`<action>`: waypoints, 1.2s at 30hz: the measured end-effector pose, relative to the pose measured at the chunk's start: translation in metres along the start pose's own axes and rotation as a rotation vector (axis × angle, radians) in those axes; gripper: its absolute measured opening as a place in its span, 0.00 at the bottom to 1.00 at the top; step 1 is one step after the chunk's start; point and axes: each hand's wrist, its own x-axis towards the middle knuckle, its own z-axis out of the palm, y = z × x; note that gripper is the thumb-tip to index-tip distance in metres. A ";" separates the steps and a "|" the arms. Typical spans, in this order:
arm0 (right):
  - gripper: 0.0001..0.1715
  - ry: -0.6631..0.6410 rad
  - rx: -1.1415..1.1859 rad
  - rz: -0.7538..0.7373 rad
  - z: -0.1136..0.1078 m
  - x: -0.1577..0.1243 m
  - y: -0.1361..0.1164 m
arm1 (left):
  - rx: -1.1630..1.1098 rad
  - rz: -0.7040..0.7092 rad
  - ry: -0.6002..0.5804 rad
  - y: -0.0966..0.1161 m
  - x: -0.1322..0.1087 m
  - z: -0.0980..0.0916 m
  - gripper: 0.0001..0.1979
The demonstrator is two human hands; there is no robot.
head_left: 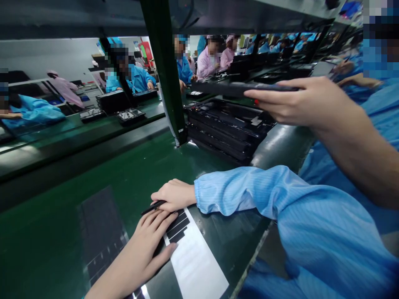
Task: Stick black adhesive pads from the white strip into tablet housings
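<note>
My left hand (152,234) lies open, its fingers stretched over the upper part of a white sheet (199,265) with black strips (179,226) and its thumb on the sheet's left edge. Just beyond its fingertips, my right hand (176,194), in a blue cuffed sleeve, is closed on a slim black stick-shaped tool (152,207), whose exact kind I cannot tell. The tool points down to the left, over the fingers of my left hand. The sheet's top end is hidden under both hands. Left of them lies a dark flat sheet (99,220) with pale marks.
Black frames (227,133) are stacked beyond my right sleeve. Above them a co-worker's hand (299,101) holds a flat black part (230,88). A green post (168,74) rises from the green bench (134,158). Co-workers in blue and pink sit farther off.
</note>
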 end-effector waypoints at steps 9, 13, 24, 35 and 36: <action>0.18 -0.006 -0.013 0.006 -0.001 -0.002 -0.001 | -0.032 -0.014 -0.024 0.001 0.000 0.000 0.25; 0.17 -0.021 0.003 0.005 -0.001 0.000 0.002 | -0.026 -0.025 -0.038 0.001 0.000 0.000 0.25; 0.16 -0.026 0.009 0.018 0.002 0.001 0.001 | -0.006 -0.008 0.011 0.000 -0.001 0.003 0.25; 0.16 -0.033 0.021 0.018 0.000 0.002 0.001 | 0.029 0.001 -0.016 0.002 0.001 -0.003 0.24; 0.16 -0.033 0.021 0.018 0.000 0.002 0.001 | 0.032 0.003 -0.015 0.002 0.001 -0.003 0.24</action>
